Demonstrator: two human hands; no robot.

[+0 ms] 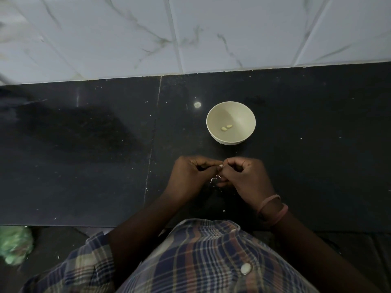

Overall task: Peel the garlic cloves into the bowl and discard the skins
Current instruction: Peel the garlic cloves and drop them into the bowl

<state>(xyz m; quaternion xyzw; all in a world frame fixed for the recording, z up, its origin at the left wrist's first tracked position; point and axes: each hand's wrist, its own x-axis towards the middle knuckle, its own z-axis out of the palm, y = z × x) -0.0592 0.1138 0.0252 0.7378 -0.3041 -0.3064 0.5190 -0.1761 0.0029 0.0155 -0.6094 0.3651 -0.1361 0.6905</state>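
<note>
Both hands meet over the dark desk (84, 144), just in front of the person's body. The left hand (190, 174) has its fingers curled inward, and the right hand (245, 178) is curled the same way, so that the fingertips of the two come together at one spot. Between those fingertips a small white bit shows, the garlic clove (220, 165) being worked on; both hands pinch it, though most of it is hidden by the fingers. Just below that spot, small white skins (215, 178) show between the hands; whether they hang from the fingers or lie on the desk is unclear. More tiny white flecks are scattered over the desk.

The bowl (243, 115), pale and round, stands on the desk beyond the hands, a little to the right and apart from them. Two peeled cloves (226, 127) lie side by side on its bottom, near the front left.

The right wrist wears two pinkish bands (273, 210). A checked shirt (201, 261) fills the bottom of the view. Behind the desk runs a wall of white marbled tiles (127, 34). At the lower left edge, below the desk's front edge, sits something green and blurred (14, 246).
</note>
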